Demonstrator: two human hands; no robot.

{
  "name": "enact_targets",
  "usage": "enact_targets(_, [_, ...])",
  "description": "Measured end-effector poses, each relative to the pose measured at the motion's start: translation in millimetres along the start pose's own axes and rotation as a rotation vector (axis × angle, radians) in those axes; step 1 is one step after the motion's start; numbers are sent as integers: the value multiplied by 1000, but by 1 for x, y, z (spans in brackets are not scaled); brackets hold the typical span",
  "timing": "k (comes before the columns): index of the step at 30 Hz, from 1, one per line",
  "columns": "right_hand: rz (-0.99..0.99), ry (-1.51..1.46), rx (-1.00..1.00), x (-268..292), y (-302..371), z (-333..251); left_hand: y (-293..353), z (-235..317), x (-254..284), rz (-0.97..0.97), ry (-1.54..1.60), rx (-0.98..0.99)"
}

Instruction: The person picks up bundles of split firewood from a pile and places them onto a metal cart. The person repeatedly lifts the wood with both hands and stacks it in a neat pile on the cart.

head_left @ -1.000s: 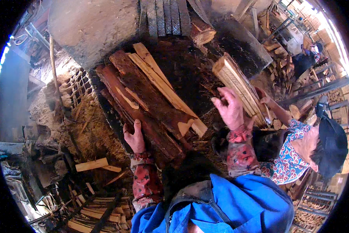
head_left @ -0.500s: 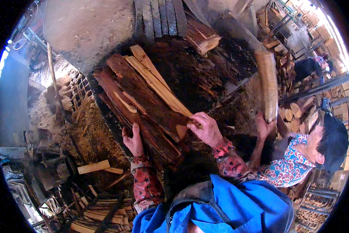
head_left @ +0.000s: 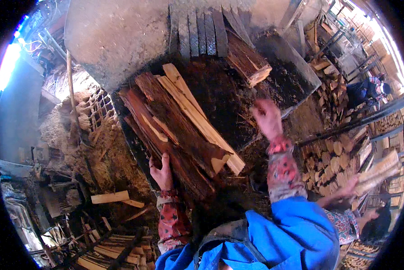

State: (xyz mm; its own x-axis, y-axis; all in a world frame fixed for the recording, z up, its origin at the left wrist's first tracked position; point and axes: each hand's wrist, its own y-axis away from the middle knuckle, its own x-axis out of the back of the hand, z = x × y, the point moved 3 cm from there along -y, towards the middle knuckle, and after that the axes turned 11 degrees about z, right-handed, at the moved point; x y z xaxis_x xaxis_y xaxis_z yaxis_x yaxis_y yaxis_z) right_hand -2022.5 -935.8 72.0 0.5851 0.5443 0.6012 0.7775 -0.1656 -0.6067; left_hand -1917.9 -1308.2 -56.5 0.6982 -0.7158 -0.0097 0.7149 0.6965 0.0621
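My left hand (head_left: 162, 174) grips the near left edge of a stack of bark-covered wood slabs (head_left: 166, 135), thumb on top. The stack lies slanted on a dark metal plate (head_left: 283, 67). On its right side lie pale split strips (head_left: 202, 126), their near ends by a slab's broken tip. My right hand (head_left: 268, 119), slightly blurred, is raised right of the stack with loosely bent fingers and nothing in them. Beyond it a thick bark-edged log piece (head_left: 247, 60) leans out from under hanging dark strips (head_left: 197, 33).
A co-worker in a patterned sleeve (head_left: 341, 225) holds a pale log (head_left: 377, 173) at the lower right. Stacked firewood (head_left: 330, 166) stands behind a metal rail. Sawdust (head_left: 107, 148) and a leaning pole (head_left: 71, 94) are at left. Loose boards (head_left: 109, 197) lie lower left.
My right hand has let go of the pale strip and moved right and away from the stack. The left hand keeps its place. The co-worker has shifted lower right with the log.
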Motion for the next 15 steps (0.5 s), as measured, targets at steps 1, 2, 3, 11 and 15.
enact_targets(1, [40,24,4,-1,-22,18,5,9,-1,6,37,13])
enact_targets(2, [78,46,8,-3,-43,38,8,14,-1,14,72,26])
enact_targets(3, [87,129,85,-5,-67,55,8,13,0,17,93,20])
enact_targets(11, [-226,512,-17,-49,-146,110,2,-12,4,-14,293,24])
enact_targets(15, [-215,665,68,-38,-133,80,6,-1,4,59,212,71])
